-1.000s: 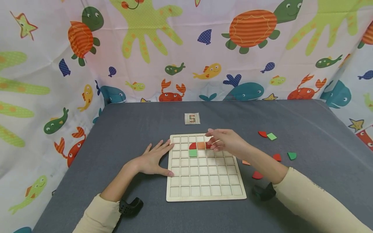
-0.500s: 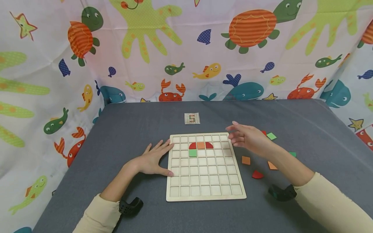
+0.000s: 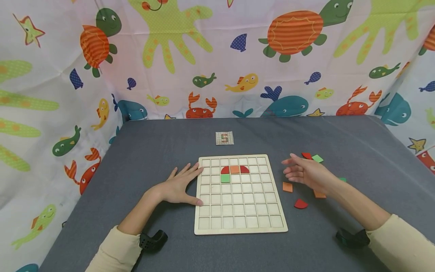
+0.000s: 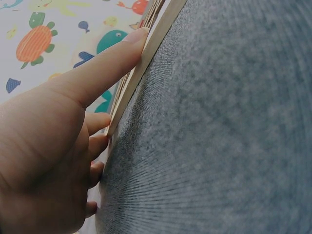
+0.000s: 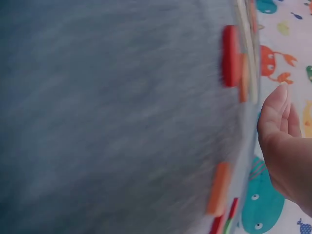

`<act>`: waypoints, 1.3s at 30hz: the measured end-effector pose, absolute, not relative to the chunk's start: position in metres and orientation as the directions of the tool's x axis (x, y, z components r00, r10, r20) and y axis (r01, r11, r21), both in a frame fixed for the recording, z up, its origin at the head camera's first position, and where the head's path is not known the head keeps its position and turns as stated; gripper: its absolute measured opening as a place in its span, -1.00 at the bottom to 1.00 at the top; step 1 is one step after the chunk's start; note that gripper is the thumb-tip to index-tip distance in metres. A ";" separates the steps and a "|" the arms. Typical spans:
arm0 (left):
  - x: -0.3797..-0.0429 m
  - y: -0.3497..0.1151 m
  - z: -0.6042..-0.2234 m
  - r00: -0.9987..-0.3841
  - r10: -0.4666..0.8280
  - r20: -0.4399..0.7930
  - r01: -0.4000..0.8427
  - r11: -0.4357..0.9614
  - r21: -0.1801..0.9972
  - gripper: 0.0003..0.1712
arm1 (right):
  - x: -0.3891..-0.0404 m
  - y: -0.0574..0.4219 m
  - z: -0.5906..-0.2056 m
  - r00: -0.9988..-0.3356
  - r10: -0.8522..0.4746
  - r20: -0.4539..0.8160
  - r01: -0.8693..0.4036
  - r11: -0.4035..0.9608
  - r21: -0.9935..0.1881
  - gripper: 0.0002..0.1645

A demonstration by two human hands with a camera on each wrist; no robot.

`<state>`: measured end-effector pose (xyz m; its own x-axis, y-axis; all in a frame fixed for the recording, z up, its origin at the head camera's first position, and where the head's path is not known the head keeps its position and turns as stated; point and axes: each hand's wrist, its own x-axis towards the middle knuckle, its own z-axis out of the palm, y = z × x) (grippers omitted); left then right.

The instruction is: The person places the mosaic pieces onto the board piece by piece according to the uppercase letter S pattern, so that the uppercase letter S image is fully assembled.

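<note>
A pale wooden grid board (image 3: 240,199) lies on the grey cloth. Its upper rows bear two red quarter-round tiles, one of them a red tile (image 3: 244,169), with an orange square tile (image 3: 234,169) between them and a green square tile (image 3: 225,178) below the left one. My left hand (image 3: 175,189) rests spread at the board's left edge, thumb and fingertips touching the rim (image 4: 139,70). To the right of the board, my right hand (image 3: 307,172) hovers over loose tiles with relaxed fingers and nothing in them; it also shows in the right wrist view.
Loose tiles lie right of the board: an orange square (image 3: 287,187), a red quarter-round (image 3: 300,204), another orange square (image 3: 319,194) and a green square (image 3: 317,158). A small pattern card (image 3: 224,138) lies behind the board. A printed curtain (image 3: 217,56) hangs at the back.
My right hand has moved away from the board to the right, over the loose tiles, uncovering the right red tile on the grid. My left hand has stayed at the board's edge.
</note>
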<state>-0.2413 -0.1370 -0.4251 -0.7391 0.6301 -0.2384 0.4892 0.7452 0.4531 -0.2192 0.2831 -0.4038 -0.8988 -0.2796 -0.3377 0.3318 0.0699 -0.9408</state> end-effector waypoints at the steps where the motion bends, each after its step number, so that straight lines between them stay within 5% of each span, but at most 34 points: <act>1: -0.241 -0.137 -0.425 -0.738 0.633 -0.233 0.491 0.741 0.457 0.27 | -0.218 0.285 -0.406 -0.898 -0.282 -0.337 0.329 0.079 -0.941 -0.25; 6: -0.240 -0.138 -0.424 -0.739 0.632 -0.231 0.487 0.739 0.465 0.27 | -0.211 0.290 -0.416 -0.932 -0.254 -0.258 0.228 0.142 -0.963 -0.29; 12: -0.241 -0.138 -0.426 -0.736 0.635 -0.233 0.487 0.737 0.469 0.27 | -0.205 0.289 -0.420 -0.965 -0.225 -0.132 0.031 0.404 -0.914 -0.45; 22: -0.242 -0.137 -0.426 -0.740 0.626 -0.245 0.482 0.748 0.455 0.28 | -0.201 0.288 -0.427 -0.913 -0.403 0.061 -0.307 0.581 -0.754 -0.59; 33: -0.242 -0.137 -0.425 -0.735 0.633 -0.242 0.488 0.742 0.460 0.27 | -0.201 0.284 -0.426 -0.852 -0.508 0.130 -0.442 0.562 -0.699 -0.63; 39: -0.242 -0.137 -0.424 -0.733 0.635 -0.244 0.487 0.740 0.464 0.27 | -0.200 0.284 -0.420 -0.879 -0.472 0.071 -0.388 0.619 -0.683 -0.53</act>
<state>-0.2419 -0.1369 -0.4237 -0.7331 0.6351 -0.2435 0.4872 0.7401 0.4636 -0.1996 0.2836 -0.4200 -0.8788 -0.4718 0.0714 -0.3878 0.6191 -0.6829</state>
